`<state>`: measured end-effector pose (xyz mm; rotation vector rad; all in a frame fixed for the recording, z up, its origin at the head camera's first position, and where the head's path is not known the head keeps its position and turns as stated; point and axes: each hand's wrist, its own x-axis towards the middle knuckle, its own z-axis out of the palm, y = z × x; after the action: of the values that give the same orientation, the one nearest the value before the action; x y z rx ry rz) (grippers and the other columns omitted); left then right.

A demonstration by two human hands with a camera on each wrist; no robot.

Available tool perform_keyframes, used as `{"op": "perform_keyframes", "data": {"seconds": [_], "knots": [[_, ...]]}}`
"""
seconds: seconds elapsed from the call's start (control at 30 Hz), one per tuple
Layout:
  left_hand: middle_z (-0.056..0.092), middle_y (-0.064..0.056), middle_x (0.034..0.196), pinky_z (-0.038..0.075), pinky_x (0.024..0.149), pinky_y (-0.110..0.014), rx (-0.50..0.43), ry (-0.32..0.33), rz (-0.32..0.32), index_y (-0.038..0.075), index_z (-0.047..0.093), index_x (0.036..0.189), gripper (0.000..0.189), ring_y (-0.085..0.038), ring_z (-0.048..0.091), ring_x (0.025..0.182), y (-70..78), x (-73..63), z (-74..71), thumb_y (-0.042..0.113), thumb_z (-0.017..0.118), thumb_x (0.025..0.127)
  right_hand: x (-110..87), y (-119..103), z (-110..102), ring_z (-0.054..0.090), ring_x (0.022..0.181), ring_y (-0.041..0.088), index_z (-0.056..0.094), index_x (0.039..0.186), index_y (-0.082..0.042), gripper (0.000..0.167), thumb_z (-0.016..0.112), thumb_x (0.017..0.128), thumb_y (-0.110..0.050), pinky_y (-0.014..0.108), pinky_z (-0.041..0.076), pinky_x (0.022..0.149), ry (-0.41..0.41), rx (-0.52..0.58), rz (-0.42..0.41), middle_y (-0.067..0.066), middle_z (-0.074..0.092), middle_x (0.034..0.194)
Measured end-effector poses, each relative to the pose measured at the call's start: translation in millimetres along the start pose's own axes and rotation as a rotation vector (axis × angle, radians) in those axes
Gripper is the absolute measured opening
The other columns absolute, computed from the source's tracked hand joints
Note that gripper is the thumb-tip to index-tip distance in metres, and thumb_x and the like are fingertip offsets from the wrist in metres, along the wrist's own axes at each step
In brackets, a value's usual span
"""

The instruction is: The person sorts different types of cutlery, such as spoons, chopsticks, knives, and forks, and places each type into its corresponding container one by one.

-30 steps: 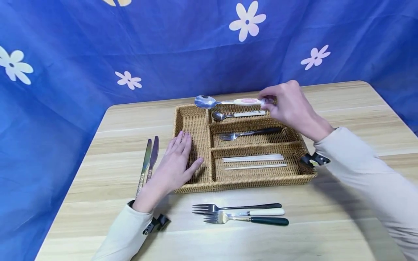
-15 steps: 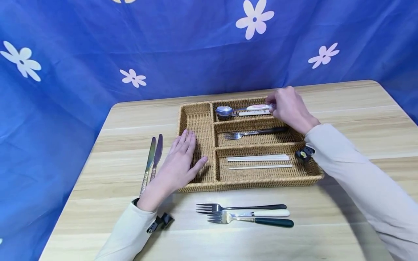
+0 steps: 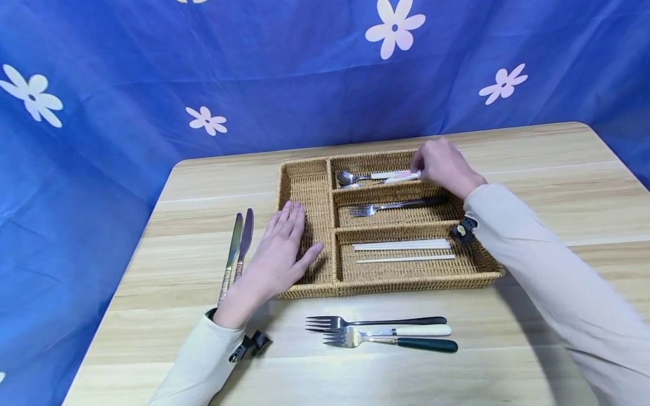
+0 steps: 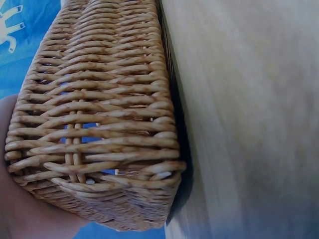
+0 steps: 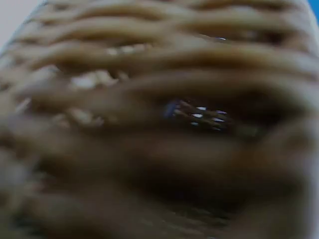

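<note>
In the head view my right hand (image 3: 447, 165) reaches into the back compartment of the wicker cutlery tray (image 3: 413, 283). Its fingers pinch the handle end of a spoon with a white and pink handle (image 3: 402, 177); this spoon's bowl is low behind the divider. Right beside it lies another spoon (image 3: 347, 178) with a white handle. My left hand (image 3: 276, 254) rests over the tray's left wall, fingers straight into the long left compartment. The left wrist view shows the woven wall (image 4: 99, 109) close up, with part of the hand at its left. The right wrist view is blurred wickerwork.
A dark-handled fork (image 3: 373, 210) lies in the middle compartment, and several white chopsticks (image 3: 401, 246) in the front one. Two knives (image 3: 240, 242) lie left of the tray. Before it are a black fork (image 3: 376, 322), a white-handled utensil (image 3: 421, 330) and a green-handled fork (image 3: 426, 344).
My right hand has lowered the spoon from above the tray into the back compartment, then shifted it toward the front divider beside the other spoon. The left hand stays on the tray.
</note>
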<state>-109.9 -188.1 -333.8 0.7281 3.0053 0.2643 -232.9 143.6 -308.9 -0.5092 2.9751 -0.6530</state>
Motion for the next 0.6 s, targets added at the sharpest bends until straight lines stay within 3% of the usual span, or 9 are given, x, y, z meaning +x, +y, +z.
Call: {"op": "perform_keyframes", "data": {"seconds": [0.27,0.47,0.6], "knots": [[0.014,-0.026,0.156,0.005,0.119,-0.048,-0.004,-0.004,-0.009,-0.010,0.016,0.148,0.079,-0.035,0.005,0.147,-2.0,-0.7,-0.1,0.050,0.036,0.101,5.8,-1.5,-0.3,0.056,0.089,0.030,0.073,0.094,-0.004,0.035,0.054,0.068,0.009,0.045,0.049,0.077,-0.108,0.086,0.226,0.015,0.068,0.101],[0.014,-0.025,0.156,0.006,0.119,-0.048,-0.011,0.000,-0.005,-0.010,0.017,0.148,0.078,-0.035,0.006,0.147,-1.6,0.0,-0.3,0.050,0.036,0.101,4.6,4.9,5.7,0.056,0.085,0.028,0.074,0.092,-0.006,0.038,0.052,0.066,0.009,0.040,0.049,0.069,-0.078,0.137,0.296,0.013,0.069,0.098],[0.015,-0.026,0.156,0.006,0.119,-0.049,-0.011,0.001,-0.003,-0.010,0.018,0.148,0.077,-0.035,0.006,0.147,-1.8,0.5,-0.4,0.049,0.036,0.102,4.7,6.4,7.5,0.056,0.088,0.029,0.075,0.090,-0.008,0.033,0.054,0.068,0.007,0.043,0.049,0.071,-0.053,0.130,0.307,0.014,0.068,0.099]]}}
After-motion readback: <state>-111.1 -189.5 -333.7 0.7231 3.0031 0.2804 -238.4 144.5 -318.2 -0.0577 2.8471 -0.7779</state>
